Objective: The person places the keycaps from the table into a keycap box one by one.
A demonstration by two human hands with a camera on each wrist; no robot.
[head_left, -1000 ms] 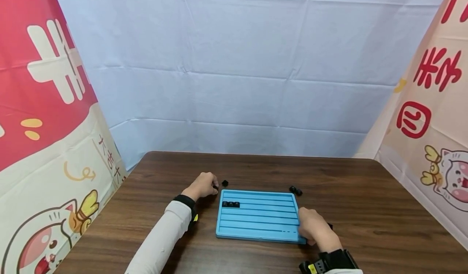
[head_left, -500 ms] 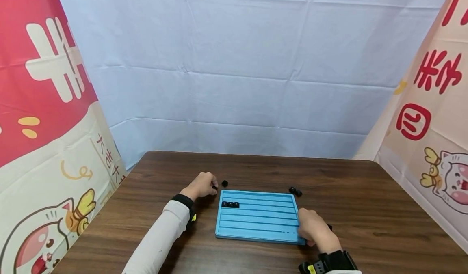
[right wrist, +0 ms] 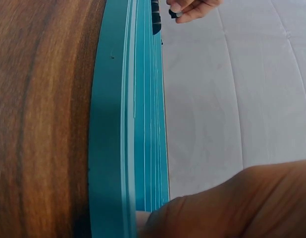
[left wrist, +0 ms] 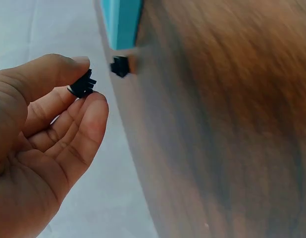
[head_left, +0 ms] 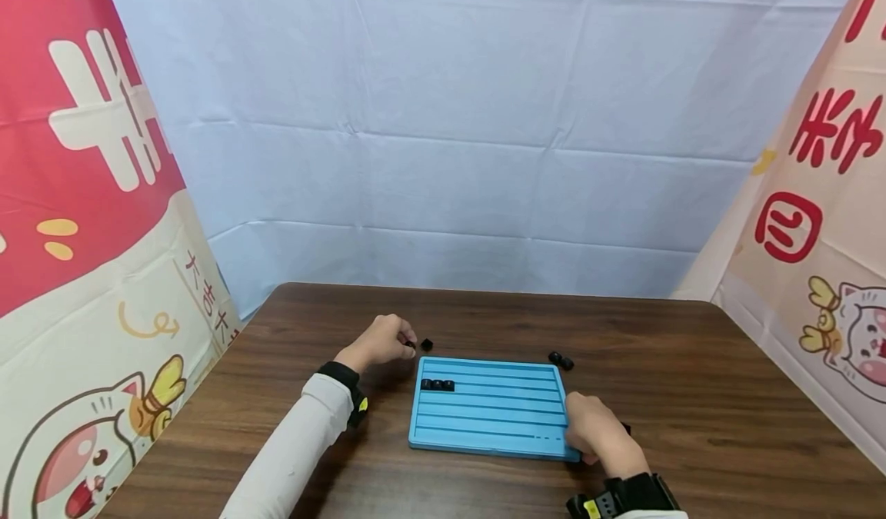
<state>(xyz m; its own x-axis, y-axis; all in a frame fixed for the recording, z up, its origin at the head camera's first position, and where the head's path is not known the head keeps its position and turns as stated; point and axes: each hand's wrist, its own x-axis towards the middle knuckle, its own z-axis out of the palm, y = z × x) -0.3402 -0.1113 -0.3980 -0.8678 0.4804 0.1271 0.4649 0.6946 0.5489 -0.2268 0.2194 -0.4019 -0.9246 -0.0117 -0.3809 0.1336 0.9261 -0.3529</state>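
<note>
My left hand [head_left: 381, 342] pinches a small black block with short prongs [left wrist: 82, 85] between thumb and fingertips, just beyond the far left corner of a light blue ridged board [head_left: 494, 429]. In the left wrist view the block's prongs point away from the palm. A similar black block [head_left: 426, 344] lies on the table near those fingertips. Three black blocks [head_left: 438, 385] sit side by side in one groove at the board's left. My right hand [head_left: 598, 433] grips the board's near right edge, a fingertip [right wrist: 142, 217] lying over the rim; its other fingers are mostly hidden.
Black blocks [head_left: 561, 360] lie together on the brown wooden table [head_left: 332, 311], past the board's far right corner. A small dark thing [head_left: 626, 428] shows beside the right hand. A pale cloth [head_left: 443, 134] hangs behind the table, with printed cloths at both sides.
My left hand has lifted slightly and shifted a little toward the loose block, with the black block between its fingers. The right hand and the board have stayed in place.
</note>
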